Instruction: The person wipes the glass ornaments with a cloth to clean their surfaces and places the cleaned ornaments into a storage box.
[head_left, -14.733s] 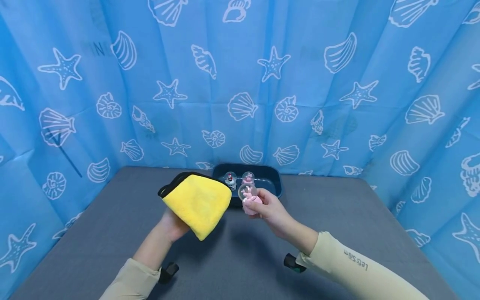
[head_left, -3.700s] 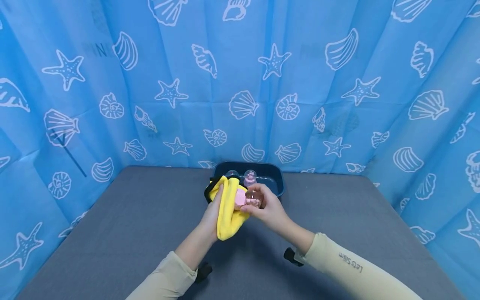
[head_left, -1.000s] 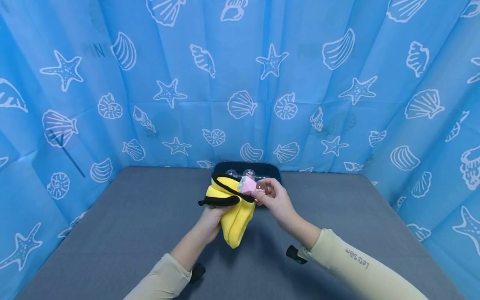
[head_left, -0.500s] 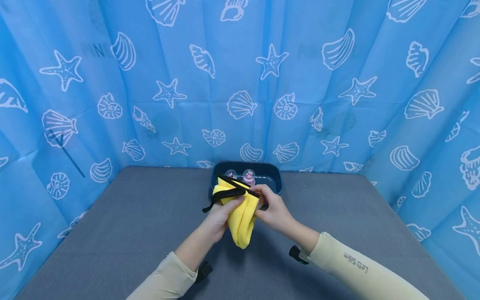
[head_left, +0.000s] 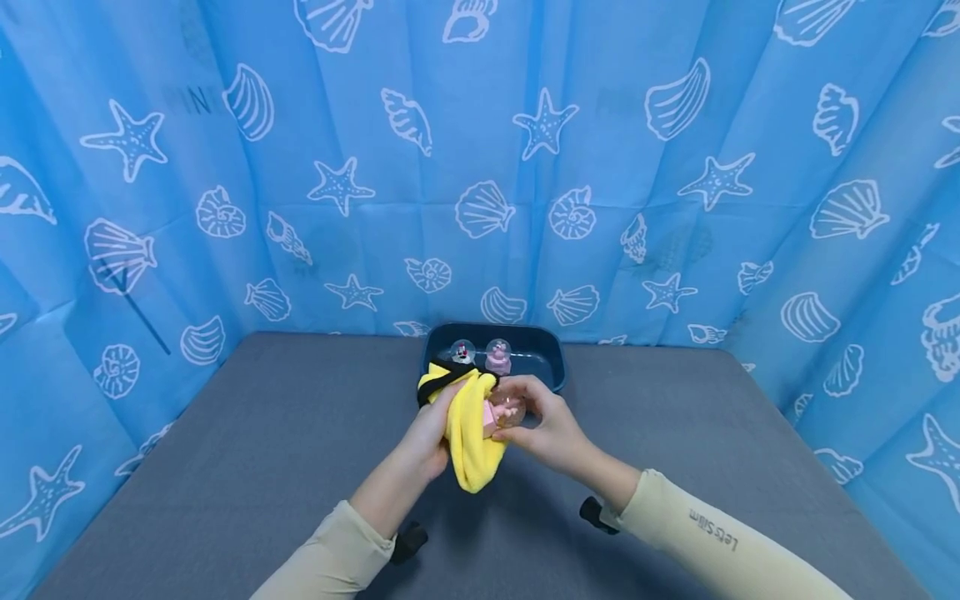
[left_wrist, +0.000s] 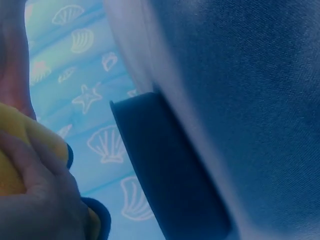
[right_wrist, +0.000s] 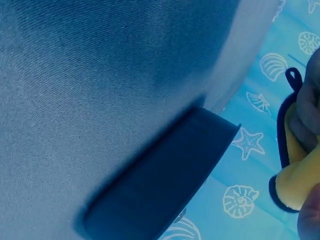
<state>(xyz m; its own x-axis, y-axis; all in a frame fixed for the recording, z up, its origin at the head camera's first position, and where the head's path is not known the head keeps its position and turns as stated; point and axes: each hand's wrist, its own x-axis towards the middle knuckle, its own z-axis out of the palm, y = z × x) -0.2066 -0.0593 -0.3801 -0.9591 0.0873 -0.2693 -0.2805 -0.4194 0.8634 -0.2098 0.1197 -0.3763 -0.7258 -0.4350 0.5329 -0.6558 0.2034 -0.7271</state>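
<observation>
In the head view my left hand (head_left: 429, 433) grips a yellow cloth (head_left: 471, 442) with black edging, bunched against the base of a small snow globe. That snow globe (head_left: 507, 409) has a pink base and a clear dome, and it lies tilted on its side. My right hand (head_left: 551, 423) pinches it by the dome end, thumb below and fingers above. Part of the pink base is hidden in the cloth. The left wrist view shows the left hand (left_wrist: 45, 195) on the cloth (left_wrist: 45, 137); the right wrist view catches the cloth (right_wrist: 300, 180) at its edge.
Behind the hands stands a dark blue tray (head_left: 536, 358) on the grey table (head_left: 300, 433). Inside it are a snow globe with a black-and-red figure (head_left: 462, 352) and a pink snow globe (head_left: 498, 357). A blue shell-patterned curtain (head_left: 480, 167) hangs at the back.
Long ago the cloth hung apart from the pink globe. Over the last second the globe has turned and dipped lower, passing behind the cloth, and its dome shows again at the right.
</observation>
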